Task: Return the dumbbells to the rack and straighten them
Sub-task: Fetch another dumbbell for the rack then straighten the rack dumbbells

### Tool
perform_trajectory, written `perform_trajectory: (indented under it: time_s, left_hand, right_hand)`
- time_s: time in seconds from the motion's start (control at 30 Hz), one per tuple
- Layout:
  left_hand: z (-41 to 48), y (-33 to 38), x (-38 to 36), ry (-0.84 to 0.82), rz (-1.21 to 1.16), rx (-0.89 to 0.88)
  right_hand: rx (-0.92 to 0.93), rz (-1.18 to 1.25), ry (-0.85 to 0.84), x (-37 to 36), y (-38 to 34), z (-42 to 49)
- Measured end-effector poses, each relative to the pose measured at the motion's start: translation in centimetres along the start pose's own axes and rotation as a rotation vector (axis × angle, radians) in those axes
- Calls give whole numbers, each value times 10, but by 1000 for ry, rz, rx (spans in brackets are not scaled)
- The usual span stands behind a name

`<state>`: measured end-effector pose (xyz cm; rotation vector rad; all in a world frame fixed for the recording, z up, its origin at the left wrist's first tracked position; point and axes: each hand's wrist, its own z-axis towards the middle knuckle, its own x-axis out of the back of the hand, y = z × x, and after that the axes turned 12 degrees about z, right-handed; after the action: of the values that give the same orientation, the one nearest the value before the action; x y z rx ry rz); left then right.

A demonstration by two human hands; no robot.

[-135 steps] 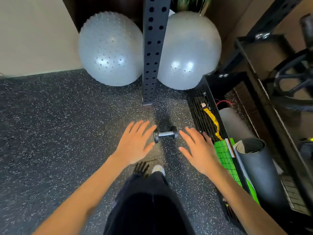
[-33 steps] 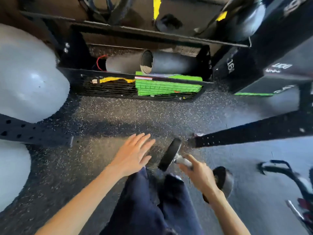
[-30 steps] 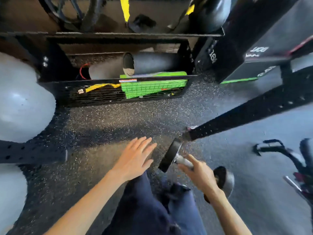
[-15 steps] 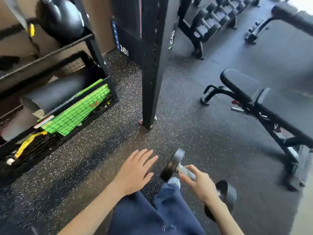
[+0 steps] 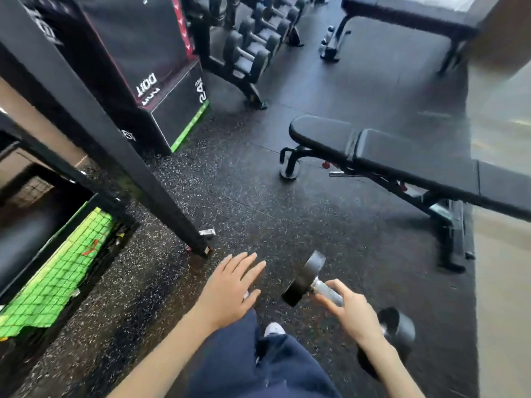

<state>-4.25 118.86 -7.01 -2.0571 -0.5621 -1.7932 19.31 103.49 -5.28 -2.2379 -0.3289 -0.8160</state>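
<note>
The right grip (image 5: 352, 314) curls round the handle of a dumbbell (image 5: 301, 280), held above the floor (image 5: 287, 214). The left grip (image 5: 230, 288) hovers beside it, fingers straight, holding nothing. The rack (image 5: 253, 50) stands well apart, beyond.

I see the floor (image 5: 258, 202) as black rubber, flecked all over with small white and grey specks. The dumbbell (image 5: 301, 278) has black ends and a silver handle. The trousers (image 5: 258, 366) are navy blue, and the shoe (image 5: 274, 328) tip beside them is white. At the left a bright green mat (image 5: 71, 262) shows through black wire mesh (image 5: 43, 297), which lays a square grid over it. The box (image 5: 138, 53) is black with white lettering, a red stripe along one edge and a green stripe along its bottom edge. The post (image 5: 115, 139) is plain black. The bench (image 5: 402, 159) has black padding, a black frame and small red knobs (image 5: 325, 165). The racked dumbbells (image 5: 253, 50) are dark grey to black with silver handles.
</note>
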Motion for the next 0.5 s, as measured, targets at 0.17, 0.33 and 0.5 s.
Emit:
perform_trajectory:
  time_s: [0.17, 0.33, 0.5]
  left_hand:
    - [55, -31, -8, -19, 25, -79]
    - [138, -76, 5, 19, 45, -107]
    - [226, -125, 41, 79, 38, -87]
  right_hand:
    - [-74, 63, -2, 12, 4, 40]
    - [-73, 66, 31, 36, -29, 102]
    - [-67, 71, 61, 76, -87, 180]
